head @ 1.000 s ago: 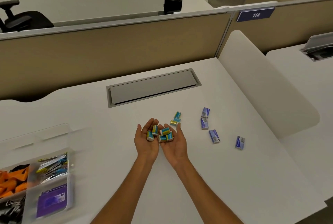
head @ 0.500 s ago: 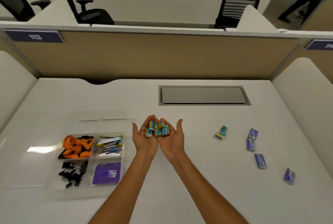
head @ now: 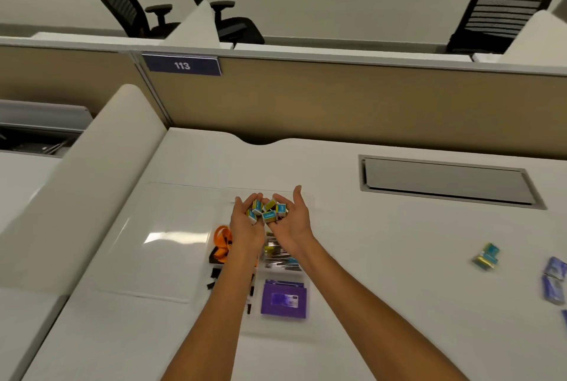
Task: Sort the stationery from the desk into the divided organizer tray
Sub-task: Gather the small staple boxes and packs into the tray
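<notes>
From the head camera I see the left hand (head: 247,227) and right hand (head: 293,224) cupped together, palms up, fingers curled round small glossy teal-and-yellow cardboard boxes (head: 268,212), above the clear plastic divided organizer tray (head: 306,199).

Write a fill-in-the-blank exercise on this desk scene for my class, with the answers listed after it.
1. The left hand and right hand cup small teal-and-____ boxes over the tray.
2. The blue sign reads ____.
3. The flat box in the tray is ____.
4. The loops at the tray's left are ____.

Answers: yellow; 113; purple; orange.
</notes>
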### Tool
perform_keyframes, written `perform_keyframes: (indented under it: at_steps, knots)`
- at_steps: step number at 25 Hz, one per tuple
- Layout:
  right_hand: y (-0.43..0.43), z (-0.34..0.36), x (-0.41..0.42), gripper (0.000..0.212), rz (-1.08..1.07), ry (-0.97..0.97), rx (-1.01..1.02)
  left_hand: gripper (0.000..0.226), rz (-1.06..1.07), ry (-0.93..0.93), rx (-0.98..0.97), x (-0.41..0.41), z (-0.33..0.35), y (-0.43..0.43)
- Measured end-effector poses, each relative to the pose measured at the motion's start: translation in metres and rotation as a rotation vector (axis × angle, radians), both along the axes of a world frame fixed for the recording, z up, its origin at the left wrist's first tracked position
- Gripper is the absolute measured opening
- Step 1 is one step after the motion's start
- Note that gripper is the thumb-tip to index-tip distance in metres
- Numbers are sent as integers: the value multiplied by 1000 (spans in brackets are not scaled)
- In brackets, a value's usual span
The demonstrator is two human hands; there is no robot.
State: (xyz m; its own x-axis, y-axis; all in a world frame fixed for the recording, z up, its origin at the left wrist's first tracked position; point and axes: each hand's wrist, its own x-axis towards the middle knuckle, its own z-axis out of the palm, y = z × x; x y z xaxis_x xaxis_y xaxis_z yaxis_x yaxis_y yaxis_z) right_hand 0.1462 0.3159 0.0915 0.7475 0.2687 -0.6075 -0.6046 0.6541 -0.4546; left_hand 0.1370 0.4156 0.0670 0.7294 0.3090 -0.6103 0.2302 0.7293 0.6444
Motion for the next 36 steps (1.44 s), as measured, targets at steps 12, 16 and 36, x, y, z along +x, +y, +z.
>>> perform_keyframes:
  at_steps: [12, 16, 36]
  knots:
    - [50, -16, 16, 94, 151, 31, -143, 81, -117, 180, 64, 22, 7, 62]
    - [40, -10, 19, 90, 189, -27, -192, 80, -184, 186, 294, 18, 26, 57]
    - [-259, -15, -41, 24, -174, -243, -637, 37, -467, -162, 316, -25, -2, -230]
